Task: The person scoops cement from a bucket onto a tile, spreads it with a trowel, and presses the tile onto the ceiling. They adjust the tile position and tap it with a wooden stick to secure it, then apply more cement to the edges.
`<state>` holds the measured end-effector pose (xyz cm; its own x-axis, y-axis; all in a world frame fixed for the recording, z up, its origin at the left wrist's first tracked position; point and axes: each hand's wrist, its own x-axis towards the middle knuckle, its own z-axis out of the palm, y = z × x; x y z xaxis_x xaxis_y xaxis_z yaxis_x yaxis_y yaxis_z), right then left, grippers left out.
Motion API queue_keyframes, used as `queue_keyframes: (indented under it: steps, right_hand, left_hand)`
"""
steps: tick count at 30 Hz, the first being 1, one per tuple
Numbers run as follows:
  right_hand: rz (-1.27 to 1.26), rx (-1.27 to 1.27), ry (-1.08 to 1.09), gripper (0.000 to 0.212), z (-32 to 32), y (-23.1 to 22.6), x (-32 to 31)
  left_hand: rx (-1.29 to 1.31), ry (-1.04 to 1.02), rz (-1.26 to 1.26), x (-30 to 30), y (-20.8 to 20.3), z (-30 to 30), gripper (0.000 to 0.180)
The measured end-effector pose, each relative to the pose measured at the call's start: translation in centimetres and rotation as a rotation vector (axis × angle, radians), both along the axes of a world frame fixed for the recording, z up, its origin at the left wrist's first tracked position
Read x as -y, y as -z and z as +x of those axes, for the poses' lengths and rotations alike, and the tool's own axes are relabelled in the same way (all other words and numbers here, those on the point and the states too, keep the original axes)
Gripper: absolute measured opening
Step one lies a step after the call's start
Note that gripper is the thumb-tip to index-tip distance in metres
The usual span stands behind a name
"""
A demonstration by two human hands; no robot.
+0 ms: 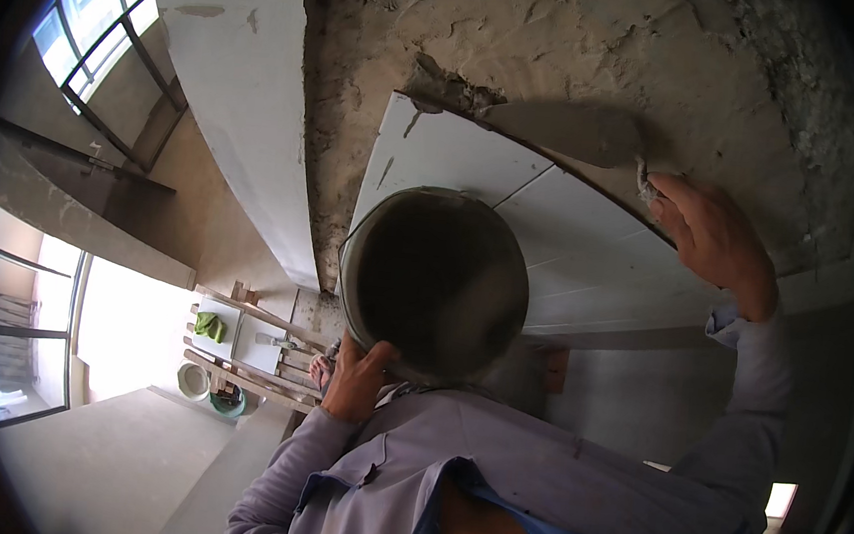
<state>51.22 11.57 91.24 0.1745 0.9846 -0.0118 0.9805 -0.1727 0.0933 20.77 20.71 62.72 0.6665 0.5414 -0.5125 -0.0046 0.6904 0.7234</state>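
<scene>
My left hand [360,380] is closed on the near lower side of a round dark bucket [490,234], held tilted against my front with its mouth showing. What lies inside is too dark to make out. My right hand [718,235] grips the handle of a trowel [573,133]. The trowel's long flat blade lies along the upper edge of the white wall tiles [572,213], up against rough mortared wall [565,47]. Where the tile edge meets the wall, a lump of wet mortar [451,85] sits left of the blade.
A smooth pale wall panel [246,82] rises on the left. Below stands a wooden plank platform [262,387] bearing white tiles [258,344], a green cloth [210,326] and a small tool [275,340]. Two buckets [193,380] stand beside it. Windows [96,10] are far left.
</scene>
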Motion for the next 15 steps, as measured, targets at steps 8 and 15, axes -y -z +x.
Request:
queue_keyframes:
  steps: [8, 15]
  right_hand:
    - [0.01, 0.093, -0.008, 0.023, 1.7, -3.2, 1.4]
    - [0.161, 0.036, 0.027, 0.025, -2.1, -2.3, 0.8]
  left_hand:
    - [0.009, -0.012, -0.034, 0.1, 0.4, -0.1, 0.049]
    - [0.034, 0.022, 0.085, -0.1, 0.8, -0.5, 0.034]
